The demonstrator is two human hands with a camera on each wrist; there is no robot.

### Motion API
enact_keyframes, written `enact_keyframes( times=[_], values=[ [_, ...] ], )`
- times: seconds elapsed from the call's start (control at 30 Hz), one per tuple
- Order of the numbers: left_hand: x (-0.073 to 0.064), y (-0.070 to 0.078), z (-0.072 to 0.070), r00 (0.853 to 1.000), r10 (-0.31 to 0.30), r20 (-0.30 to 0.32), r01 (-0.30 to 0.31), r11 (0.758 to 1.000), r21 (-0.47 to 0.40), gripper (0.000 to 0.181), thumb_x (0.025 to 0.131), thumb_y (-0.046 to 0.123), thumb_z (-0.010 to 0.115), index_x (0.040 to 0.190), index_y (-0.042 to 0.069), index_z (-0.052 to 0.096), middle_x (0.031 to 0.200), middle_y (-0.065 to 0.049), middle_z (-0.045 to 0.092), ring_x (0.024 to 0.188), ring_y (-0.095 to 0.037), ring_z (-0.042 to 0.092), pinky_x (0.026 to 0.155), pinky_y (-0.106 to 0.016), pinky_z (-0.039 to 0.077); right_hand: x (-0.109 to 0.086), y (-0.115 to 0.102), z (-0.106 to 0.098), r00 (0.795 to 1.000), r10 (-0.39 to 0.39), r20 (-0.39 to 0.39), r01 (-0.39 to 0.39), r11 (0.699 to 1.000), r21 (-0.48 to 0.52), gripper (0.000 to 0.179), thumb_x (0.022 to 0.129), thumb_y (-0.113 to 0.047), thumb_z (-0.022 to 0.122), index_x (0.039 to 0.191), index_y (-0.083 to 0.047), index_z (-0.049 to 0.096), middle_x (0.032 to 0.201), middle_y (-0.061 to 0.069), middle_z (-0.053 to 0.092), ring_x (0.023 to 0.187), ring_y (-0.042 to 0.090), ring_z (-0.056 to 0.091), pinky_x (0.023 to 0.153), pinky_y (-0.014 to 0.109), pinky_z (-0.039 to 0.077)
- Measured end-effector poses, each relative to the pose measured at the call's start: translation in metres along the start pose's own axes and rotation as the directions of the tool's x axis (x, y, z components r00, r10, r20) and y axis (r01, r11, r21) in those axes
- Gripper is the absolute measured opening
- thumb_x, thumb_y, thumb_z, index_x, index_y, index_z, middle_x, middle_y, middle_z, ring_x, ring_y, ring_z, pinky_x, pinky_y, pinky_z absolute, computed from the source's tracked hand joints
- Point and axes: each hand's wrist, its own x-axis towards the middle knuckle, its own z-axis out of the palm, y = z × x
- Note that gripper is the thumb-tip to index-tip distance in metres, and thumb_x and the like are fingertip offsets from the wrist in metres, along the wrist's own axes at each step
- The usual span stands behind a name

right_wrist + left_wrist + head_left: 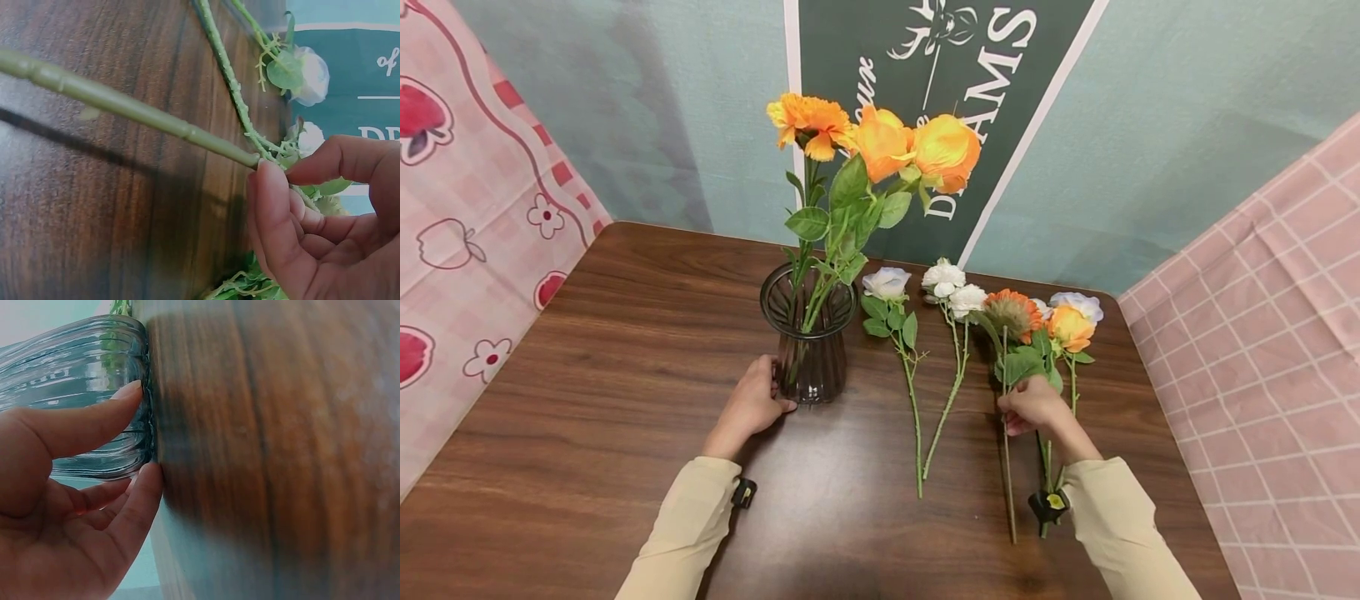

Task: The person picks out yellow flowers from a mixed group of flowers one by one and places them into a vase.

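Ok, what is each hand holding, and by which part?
Right hand: an orange flower, pinched partway along its stem. Left hand: the dark ribbed vase, held low near its base.

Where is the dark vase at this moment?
In the head view, the dark vase stands upright on the brown table, left of centre and just left of the pale lilac flower, with the left hand holding its base.
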Motion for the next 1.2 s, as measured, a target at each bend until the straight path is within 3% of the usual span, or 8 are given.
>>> enact_keyframes(
  times=[0.2, 0.4, 0.7, 1.2],
  values=[
    [0.000, 0.000, 0.000, 1.000, -0.006, 0.002, 0.006, 1.000, 0.001, 0.063, 0.074, 0.007, 0.073, 0.122, -0.010, 0.037, 0.111, -0.025, 0.047, 0.099, -0.035, 0.052, 0.085, -0.044, 0.043, -0.002, -0.004, -0.004, 0.999, -0.015, 0.029, 0.014, 0.999, 0.029, 0.012, 0.080, 0.002, 0.049, 0.078, 0.013, 0.053, 0.056, 0.009, 0.054, 0.046, 0.014, 0.056, 0.050, 0.031, 0.053],
    [0.000, -0.001, 0.000, 1.000, -0.009, 0.005, 0.009, 1.000, -0.006, 0.064, 0.074, 0.006, 0.073, 0.123, -0.010, 0.036, 0.113, -0.025, 0.047, 0.100, -0.035, 0.052, 0.085, -0.044, 0.043, -0.005, -0.009, -0.007, 0.999, -0.022, 0.031, 0.019, 0.996, 0.082, 0.009, 0.080, 0.003, 0.048, 0.077, 0.011, 0.051, 0.057, 0.010, 0.054, 0.046, 0.015, 0.056, 0.051, 0.030, 0.053],
    [0.001, -0.001, 0.001, 1.000, -0.005, -0.002, 0.005, 1.000, 0.006, 0.064, 0.074, 0.007, 0.074, 0.123, -0.010, 0.037, 0.110, -0.024, 0.047, 0.098, -0.034, 0.052, 0.085, -0.044, 0.043, -0.008, -0.013, -0.013, 0.997, -0.046, 0.061, 0.038, 0.991, 0.128, 0.017, 0.082, 0.004, 0.047, 0.088, 0.020, 0.050, 0.059, 0.011, 0.057, 0.049, 0.016, 0.059, 0.053, 0.031, 0.053],
    [0.002, -0.002, 0.001, 1.000, -0.013, 0.001, 0.013, 1.000, 0.009, 0.065, 0.073, 0.007, 0.074, 0.123, -0.010, 0.036, 0.108, -0.023, 0.048, 0.097, -0.033, 0.052, 0.084, -0.044, 0.043, -0.010, -0.019, -0.018, 0.986, -0.110, 0.122, 0.069, 0.953, 0.296, 0.010, 0.083, 0.007, 0.043, 0.082, 0.014, 0.050, 0.063, 0.011, 0.057, 0.054, 0.017, 0.061, 0.058, 0.032, 0.054]
  ],
)
